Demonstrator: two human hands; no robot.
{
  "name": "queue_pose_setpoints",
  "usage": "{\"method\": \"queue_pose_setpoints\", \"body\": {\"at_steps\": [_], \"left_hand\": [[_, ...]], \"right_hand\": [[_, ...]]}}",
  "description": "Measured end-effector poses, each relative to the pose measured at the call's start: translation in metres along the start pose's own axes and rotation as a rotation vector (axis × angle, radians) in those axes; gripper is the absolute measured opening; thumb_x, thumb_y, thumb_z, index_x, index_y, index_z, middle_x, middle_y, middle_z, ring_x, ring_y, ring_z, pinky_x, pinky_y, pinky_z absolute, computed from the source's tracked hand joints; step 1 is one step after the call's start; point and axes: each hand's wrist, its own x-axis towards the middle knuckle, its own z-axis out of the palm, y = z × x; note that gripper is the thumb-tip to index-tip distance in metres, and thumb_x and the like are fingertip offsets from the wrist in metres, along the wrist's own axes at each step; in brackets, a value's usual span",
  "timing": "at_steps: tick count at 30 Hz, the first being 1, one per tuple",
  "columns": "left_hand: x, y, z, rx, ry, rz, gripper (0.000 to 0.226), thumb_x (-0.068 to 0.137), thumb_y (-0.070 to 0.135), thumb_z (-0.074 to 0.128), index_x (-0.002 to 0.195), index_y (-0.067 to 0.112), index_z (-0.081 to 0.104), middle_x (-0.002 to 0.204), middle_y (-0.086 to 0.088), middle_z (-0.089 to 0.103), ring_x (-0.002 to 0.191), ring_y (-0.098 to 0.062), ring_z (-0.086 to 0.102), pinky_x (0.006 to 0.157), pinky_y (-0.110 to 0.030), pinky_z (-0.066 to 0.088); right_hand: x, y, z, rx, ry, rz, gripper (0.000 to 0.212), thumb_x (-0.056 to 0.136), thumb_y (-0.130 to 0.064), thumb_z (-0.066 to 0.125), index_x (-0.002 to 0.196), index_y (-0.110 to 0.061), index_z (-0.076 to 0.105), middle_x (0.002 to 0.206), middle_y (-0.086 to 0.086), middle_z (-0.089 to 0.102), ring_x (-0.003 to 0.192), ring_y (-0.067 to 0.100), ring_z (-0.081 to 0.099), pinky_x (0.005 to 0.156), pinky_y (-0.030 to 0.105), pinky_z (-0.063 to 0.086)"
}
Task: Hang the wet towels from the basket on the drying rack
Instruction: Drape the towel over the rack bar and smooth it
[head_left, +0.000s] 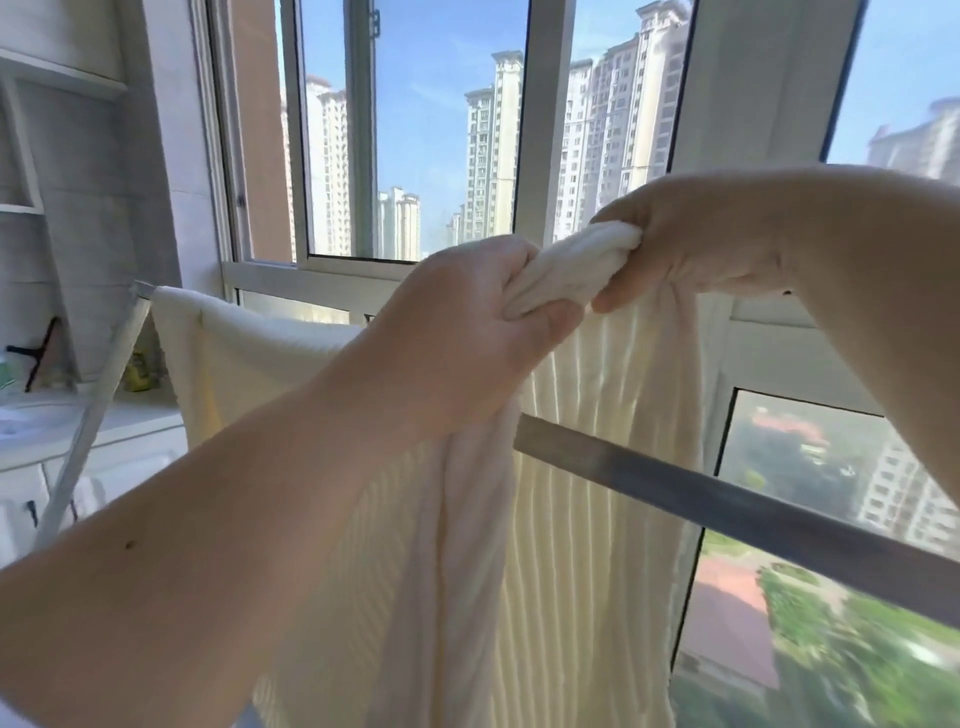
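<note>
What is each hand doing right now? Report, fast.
Left hand: closed, gripping the bunched cream towel.
Right hand: closed, gripping the same towel's other end.

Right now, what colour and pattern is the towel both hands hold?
Cream-white with a ribbed, striped weave, shown best in the head view: towel.

No writing, label, brand or number can be read anywhere in this view. The towel (587, 467) carries no legible mark.
</note>
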Motion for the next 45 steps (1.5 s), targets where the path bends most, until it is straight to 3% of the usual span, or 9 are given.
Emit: {"method": "queue_pose_setpoints", "body": {"at_steps": [4, 9, 13, 23, 26, 30, 35, 40, 45], "left_hand": [[0.0, 0.022, 0.009, -0.083, -0.053, 0.048, 0.025, 0.087, 0.039, 0.058, 0.077, 0.015, 0.062, 0.051, 0.006, 0.049, 0.05, -0.001, 0.048, 0.043, -0.011, 0.034], [-0.001, 0.034, 0.025, -0.053, -0.138, 0.08, 0.032, 0.088, 0.038, 0.055, 0.073, 0.011, 0.06, 0.053, 0.005, 0.046, 0.052, -0.005, 0.046, 0.044, -0.013, 0.033], [-0.005, 0.038, 0.034, -0.032, -0.142, 0.114, 0.024, 0.086, 0.029, 0.058, 0.076, 0.008, 0.063, 0.067, -0.003, 0.054, 0.07, -0.013, 0.049, 0.052, -0.016, 0.034], [-0.012, 0.069, 0.057, -0.08, -0.184, 0.151, 0.018, 0.085, 0.033, 0.061, 0.076, 0.017, 0.064, 0.06, 0.004, 0.055, 0.054, -0.007, 0.048, 0.049, -0.019, 0.036], [-0.014, 0.078, 0.066, -0.062, -0.193, 0.167, 0.015, 0.084, 0.029, 0.059, 0.081, 0.018, 0.068, 0.065, 0.001, 0.062, 0.054, -0.011, 0.052, 0.05, -0.022, 0.039], [-0.02, 0.094, 0.074, -0.053, -0.224, 0.203, 0.022, 0.084, 0.033, 0.052, 0.081, 0.02, 0.068, 0.066, 0.001, 0.061, 0.058, -0.012, 0.056, 0.051, -0.027, 0.044], [-0.033, 0.103, 0.09, 0.071, -0.249, 0.237, 0.026, 0.083, 0.036, 0.05, 0.063, 0.02, 0.054, 0.054, 0.003, 0.046, 0.051, -0.011, 0.046, 0.047, -0.026, 0.031], [-0.049, 0.109, 0.101, 0.144, -0.246, 0.349, 0.023, 0.089, 0.041, 0.038, 0.084, 0.028, 0.056, 0.073, 0.009, 0.048, 0.07, -0.015, 0.051, 0.065, -0.028, 0.044], [-0.051, 0.113, 0.112, 0.142, -0.146, 0.414, 0.018, 0.082, 0.031, 0.054, 0.069, 0.02, 0.061, 0.062, 0.005, 0.058, 0.047, -0.016, 0.044, 0.048, -0.023, 0.033]], "right_hand": [[-0.022, 0.011, -0.018, 0.083, -0.131, 0.029, 0.033, 0.074, 0.005, 0.069, 0.086, -0.026, 0.07, 0.076, -0.011, 0.073, 0.075, 0.005, 0.067, 0.067, 0.02, 0.047], [-0.047, 0.021, -0.02, 0.099, -0.236, 0.094, 0.032, 0.069, 0.006, 0.07, 0.082, -0.023, 0.071, 0.083, -0.007, 0.071, 0.093, 0.016, 0.062, 0.088, 0.037, 0.046], [-0.06, 0.023, -0.014, 0.09, -0.22, 0.108, 0.03, 0.072, 0.008, 0.069, 0.079, -0.021, 0.069, 0.083, -0.007, 0.069, 0.089, 0.013, 0.061, 0.094, 0.042, 0.047], [-0.101, 0.038, -0.011, -0.047, -0.09, 0.108, 0.032, 0.073, 0.001, 0.072, 0.092, -0.025, 0.071, 0.097, -0.004, 0.072, 0.102, 0.02, 0.064, 0.099, 0.045, 0.048], [-0.118, 0.043, -0.016, -0.096, -0.028, 0.134, 0.027, 0.076, -0.001, 0.071, 0.094, -0.022, 0.071, 0.096, -0.001, 0.072, 0.096, 0.015, 0.065, 0.095, 0.038, 0.051], [-0.139, 0.046, -0.018, -0.146, 0.009, 0.176, 0.021, 0.076, 0.001, 0.07, 0.094, -0.01, 0.069, 0.099, 0.012, 0.07, 0.087, 0.018, 0.062, 0.096, 0.044, 0.047], [-0.154, 0.052, -0.01, -0.255, -0.069, 0.286, 0.021, 0.078, -0.002, 0.07, 0.093, -0.016, 0.069, 0.102, 0.005, 0.071, 0.102, 0.025, 0.063, 0.102, 0.048, 0.042], [-0.166, 0.057, -0.009, -0.243, -0.09, 0.356, 0.02, 0.079, -0.005, 0.068, 0.069, -0.022, 0.067, 0.078, -0.003, 0.07, 0.075, 0.013, 0.06, 0.093, 0.042, 0.047], [-0.161, 0.053, -0.007, -0.174, -0.026, 0.337, 0.015, 0.083, -0.004, 0.063, 0.076, -0.017, 0.069, 0.077, -0.002, 0.069, 0.077, 0.015, 0.06, 0.095, 0.048, 0.047]]}}
